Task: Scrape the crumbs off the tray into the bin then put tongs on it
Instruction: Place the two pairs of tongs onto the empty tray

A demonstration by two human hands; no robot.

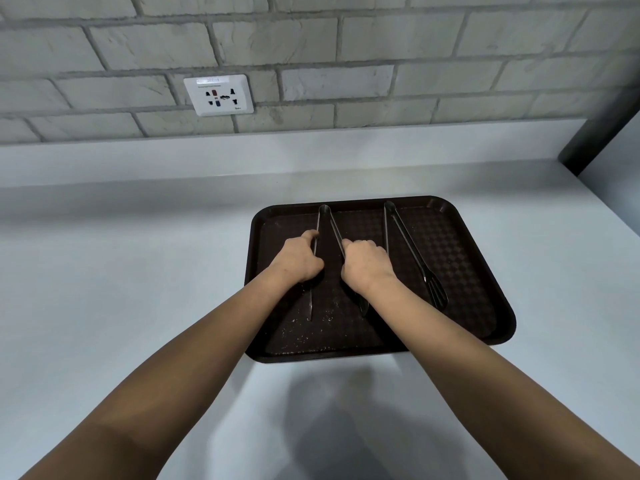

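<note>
The dark brown plastic tray (pixel 460 271) has a matt, woven-textured floor and a smoother rim. Two thin shiny metal tongs (pixel 405 237) lie on it. The pale countertop (pixel 138 254) looks smooth; the grey brick wall (pixel 346 46) rough.

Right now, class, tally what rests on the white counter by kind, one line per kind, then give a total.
Brown tray: 1
Metal tongs: 2, one pair held by the left hand and right hand at, one pair lying free at
Total: 3
Pale crumbs remain near the tray's front edge, too small to count.
</note>
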